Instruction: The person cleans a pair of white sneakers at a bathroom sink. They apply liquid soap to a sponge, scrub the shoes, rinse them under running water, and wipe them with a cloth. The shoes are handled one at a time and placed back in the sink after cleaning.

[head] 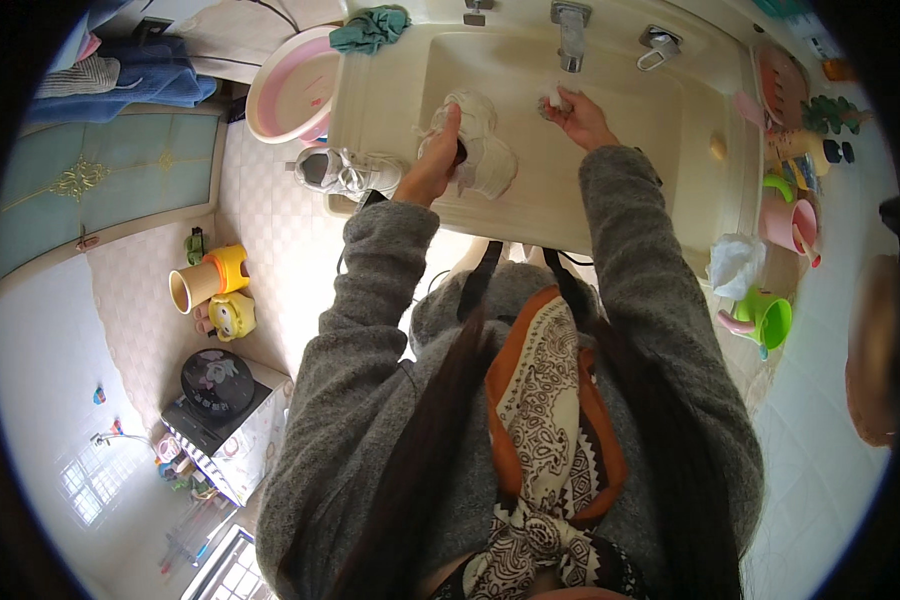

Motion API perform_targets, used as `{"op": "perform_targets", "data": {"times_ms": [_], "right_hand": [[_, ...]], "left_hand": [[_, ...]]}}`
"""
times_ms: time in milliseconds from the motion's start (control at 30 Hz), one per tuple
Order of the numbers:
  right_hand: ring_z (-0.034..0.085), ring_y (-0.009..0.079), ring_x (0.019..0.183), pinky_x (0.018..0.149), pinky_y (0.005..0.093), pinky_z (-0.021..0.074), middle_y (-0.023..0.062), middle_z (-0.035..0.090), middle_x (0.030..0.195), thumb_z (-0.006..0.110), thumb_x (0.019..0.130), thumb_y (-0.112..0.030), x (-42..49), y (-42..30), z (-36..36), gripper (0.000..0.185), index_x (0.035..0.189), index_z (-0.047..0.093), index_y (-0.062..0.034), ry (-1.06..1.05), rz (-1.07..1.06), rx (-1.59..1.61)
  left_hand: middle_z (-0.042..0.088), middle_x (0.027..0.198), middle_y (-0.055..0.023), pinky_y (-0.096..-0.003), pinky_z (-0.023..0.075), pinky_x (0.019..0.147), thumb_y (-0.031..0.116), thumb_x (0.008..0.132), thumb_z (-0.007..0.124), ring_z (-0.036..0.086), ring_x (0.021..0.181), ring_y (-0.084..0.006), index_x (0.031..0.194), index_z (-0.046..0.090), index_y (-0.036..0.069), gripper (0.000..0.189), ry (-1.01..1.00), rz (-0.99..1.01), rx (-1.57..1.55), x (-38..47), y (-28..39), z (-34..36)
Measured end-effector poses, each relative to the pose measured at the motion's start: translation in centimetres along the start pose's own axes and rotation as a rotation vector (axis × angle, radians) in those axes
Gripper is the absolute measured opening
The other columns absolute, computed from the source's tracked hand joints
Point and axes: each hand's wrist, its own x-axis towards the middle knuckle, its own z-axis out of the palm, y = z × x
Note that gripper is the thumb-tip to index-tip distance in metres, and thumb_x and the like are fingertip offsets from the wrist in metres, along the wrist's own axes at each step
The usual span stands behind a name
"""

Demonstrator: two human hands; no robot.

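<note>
My left hand (439,154) grips a white sneaker (484,161) over the left part of the cream sink (637,187), its pale sole turned up and to the right. To the right of it, my right hand (586,120) pinches a small whitish wad (556,97) below the faucet (571,37); whether it is foam, tissue or a pad I cannot tell. A second white sneaker (356,174) with laces lies at the sink's left edge, beside my left wrist.
A pink-and-white basin (285,90) stands left of the sink, near a green cloth (371,30) on the rim. Along the right side are a pink cup (787,225), a green cup (772,322) and a crumpled white plastic bag (736,264). A washing machine (259,405) stands behind at left.
</note>
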Motion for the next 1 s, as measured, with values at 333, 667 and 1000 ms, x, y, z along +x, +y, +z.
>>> {"op": "perform_targets", "data": {"times_ms": [333,667,1000], "right_hand": [[0.054,0.0202,0.081,0.065,0.0289,0.0462,0.0089,0.052,0.099,0.05,0.092,-0.027,-1.5,2.6,0.4,0.024,0.1,0.049,-0.005,0.275,-0.058,-0.103],[0.05,0.0211,0.068,0.062,0.0295,0.0428,0.0092,0.052,0.081,0.051,0.088,-0.03,-1.6,5.4,1.7,0.032,0.095,0.049,0.0011,0.238,-0.361,-0.79],[0.058,0.0244,0.077,0.069,0.0336,0.0457,0.0124,0.06,0.091,0.063,0.08,-0.023,-3.9,6.3,10.0,0.029,0.096,0.054,-0.0019,0.068,-0.728,-0.969]], "left_hand": [[0.062,0.085,-0.0187,-0.0367,0.0429,0.048,0.038,0.08,0.057,0.059,0.063,-0.0245,0.097,0.058,-0.009,0.051,0.368,0.017,0.31,-0.3,0.9,2.0],[0.062,0.095,-0.0257,-0.0372,0.0454,0.077,0.035,0.081,0.055,0.061,0.086,-0.0334,0.1,0.057,-0.012,0.051,0.434,0.271,0.385,1.6,-1.1,0.5],[0.058,0.081,-0.0129,-0.0312,0.0439,0.055,0.028,0.08,0.057,0.055,0.065,-0.0197,0.089,0.057,-0.01,0.038,0.43,0.29,0.348,0.7,-1.6,0.4]]}}
